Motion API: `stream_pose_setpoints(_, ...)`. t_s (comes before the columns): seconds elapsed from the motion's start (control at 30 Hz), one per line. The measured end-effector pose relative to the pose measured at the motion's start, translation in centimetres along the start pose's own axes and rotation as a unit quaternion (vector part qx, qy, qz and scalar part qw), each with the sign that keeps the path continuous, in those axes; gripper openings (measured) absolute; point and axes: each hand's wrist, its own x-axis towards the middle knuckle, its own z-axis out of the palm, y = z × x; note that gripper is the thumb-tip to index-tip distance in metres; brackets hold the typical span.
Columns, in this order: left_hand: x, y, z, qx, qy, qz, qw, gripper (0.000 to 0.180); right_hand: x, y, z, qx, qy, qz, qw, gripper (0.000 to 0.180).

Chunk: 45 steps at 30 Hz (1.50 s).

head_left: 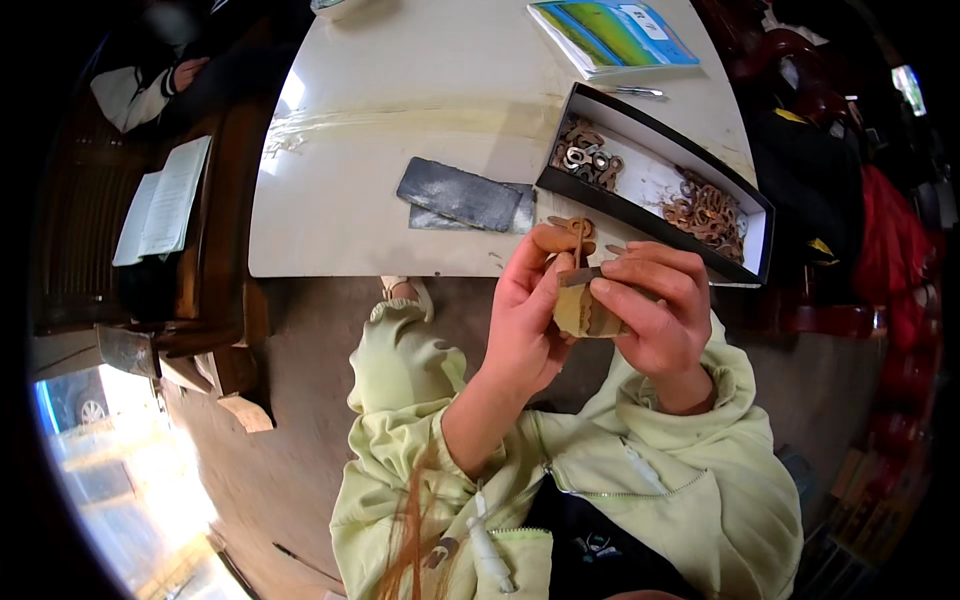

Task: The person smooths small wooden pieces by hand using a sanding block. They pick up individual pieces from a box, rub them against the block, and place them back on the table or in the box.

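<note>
My left hand [522, 325] pinches a small rusty metal link [578, 236] with a looped upper end, upright between thumb and forefinger. Closed around a folded piece of sandpaper [578, 312] with a yellowish backing, my right hand [660, 312] presses its grey-brown edge close against the lower part of the link. Fingers hide where the two meet. Just beyond my hands stands a long black box [590, 203] with a white inside. Rusty metal pieces [708, 212] lie heaped at its right end, and more, some shiny, lie at its left end.
Two dark grey dusty slabs [460, 193] overlap on the white table [370, 235], left of the box. Behind the box are a colourful booklet [610, 38] and a silvery pen-like tool [637, 92]. On a wooden bench at left lies an open notebook [165, 205], near another person's hand [188, 73].
</note>
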Motion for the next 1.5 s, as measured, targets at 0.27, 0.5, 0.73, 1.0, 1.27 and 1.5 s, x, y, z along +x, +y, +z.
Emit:
stream_pose_setpoints(0.27, 0.1, 0.2, -0.5, 0.022, 0.024, 0.057, 0.998, 0.015, 0.6, -0.2, 0.0, 0.015, -0.017, 0.013, 1.000, 0.040)
stream_pose_setpoints(0.5, -0.1, 0.6, -1.7, 0.127, 0.013, 0.079, 0.989, 0.016, 1.0, -0.2, 0.3, 0.052, -0.025, 0.027, 0.998, 0.043)
stream_pose_setpoints(0.73, -0.3, 0.4, -1.8, 0.022, 0.056, 0.004, 0.998, 0.016, 0.5, -0.3, 1.4, 0.028, -0.031, 0.043, 0.998, 0.046)
stream_pose_setpoints(1.0, -0.1, -0.1, -0.4, 0.016, 0.179, -0.008, 0.984, 0.014, -0.5, -0.2, 2.4, -0.003, -0.064, 0.043, 0.997, 0.043)
stream_pose_setpoints(1.27, -0.3, -0.4, -1.8, -0.005, 0.169, -0.016, 0.986, 0.007, -1.3, -0.4, 3.1, 0.021, -0.067, 0.060, 0.996, 0.043)
stream_pose_setpoints(1.5, -0.1, 0.4, -1.3, -0.009, 0.138, 0.002, 0.990, 0.014, -0.3, -0.4, 1.7, 0.057, -0.064, 0.090, 0.992, 0.044)
